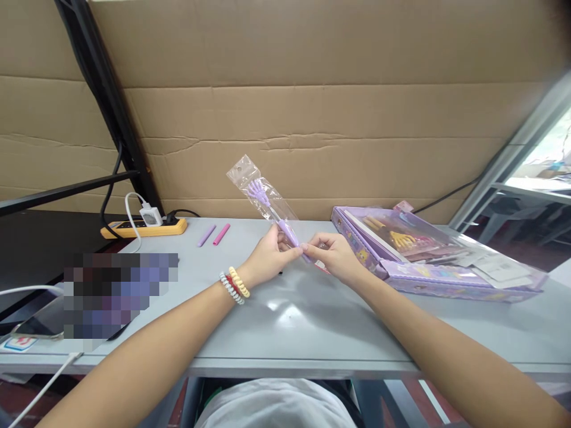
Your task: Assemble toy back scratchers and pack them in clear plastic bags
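Observation:
A small purple back scratcher (289, 232) with a hand-shaped head lies slanted inside a clear plastic bag (244, 169), its head up and to the left. My left hand (270, 255) is closed around the handle through the bag, thumb pointing right. At the lower end, my right hand (332, 252) pinches the bag and the handle's tip between thumb and fingers. The two thumbs almost meet there. Both hands are above the grey table (285, 333). A bit of red and white shows under my right fingers, mostly hidden.
To the right, an open purple box (446, 285) holds bagged yellow and pink hand-shaped pieces and papers. Behind are a purple stick (206, 236), a pink stick (221, 234) and a yellow power strip (173, 228). A phone (42, 321) and a pixelated patch are at left. Cardboard (312, 113) backs the table.

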### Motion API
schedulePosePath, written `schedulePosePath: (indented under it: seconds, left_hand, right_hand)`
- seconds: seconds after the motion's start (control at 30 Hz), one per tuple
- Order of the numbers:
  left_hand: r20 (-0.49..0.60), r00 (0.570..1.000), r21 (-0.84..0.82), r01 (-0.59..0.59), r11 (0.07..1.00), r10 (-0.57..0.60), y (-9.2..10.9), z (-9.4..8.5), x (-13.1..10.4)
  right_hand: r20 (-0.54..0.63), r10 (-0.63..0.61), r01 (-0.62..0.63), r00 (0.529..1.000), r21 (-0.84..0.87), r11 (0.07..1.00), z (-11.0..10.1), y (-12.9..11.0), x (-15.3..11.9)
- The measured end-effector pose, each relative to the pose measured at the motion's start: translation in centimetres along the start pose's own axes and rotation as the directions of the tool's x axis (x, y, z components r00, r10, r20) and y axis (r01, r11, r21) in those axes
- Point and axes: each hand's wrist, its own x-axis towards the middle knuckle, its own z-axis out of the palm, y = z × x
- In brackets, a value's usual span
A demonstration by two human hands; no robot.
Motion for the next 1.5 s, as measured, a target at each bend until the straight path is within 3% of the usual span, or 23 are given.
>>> schedulePosePath:
  seconds: [0.4,0.57,0.77,0.87,1.0,1.13,1.27,1.4,1.5]
  left_hand:
    - [0.182,0.982,-0.074,0.071,0.995,-0.056,-0.1,-0.1,-0.3]
    - [0.111,0.986,-0.076,0.135,0.988,-0.126,0.1,0.2,-0.1]
    - [-0.002,0.995,0.028,0.102,0.994,-0.102,0.3,-0.3,0.3]
    - [-0.034,0.999,0.285,0.022,0.958,-0.013,-0.1,-1.7,0.6]
    - [-0.035,0.994,0.603,-0.059,0.795,0.100,-1.0,-3.6,1.0]
    - [-0.032,0.994,0.780,-0.043,0.624,0.108,-1.5,-4.8,1.4]
    - [-0.054,0.995,0.848,0.003,0.529,0.082,-1.3,-5.4,1.7]
    - [-0.064,0.995,0.878,0.018,0.479,0.080,-1.3,-5.6,1.7]
    - [-0.024,0.995,0.906,-0.018,0.423,0.092,-1.5,-5.6,1.6]
  right_hand:
    - [0.154,0.095,-0.094,0.983,-0.013,0.995,0.2,0.9,0.2]
    - [0.166,0.038,-0.032,0.985,-0.040,0.999,0.0,0.9,0.2]
    - [0.114,-0.032,0.059,0.993,-0.243,0.968,-0.5,0.9,0.3]
    - [0.023,-0.084,0.085,0.996,-0.452,0.888,-0.8,0.8,0.5]
    - [-0.063,-0.082,0.028,0.995,-0.599,0.800,-1.2,0.5,0.6]
    - [-0.131,-0.113,-0.029,0.985,-0.766,0.642,-2.3,0.0,0.8]
    - [-0.131,-0.113,-0.075,0.985,-0.912,0.403,-4.3,-0.6,1.0]
    - [0.039,0.110,0.024,0.993,-0.990,0.142,-5.7,-0.7,0.9]
    - [0.079,0.320,0.062,0.944,-0.996,0.063,-6.0,-0.5,0.8]
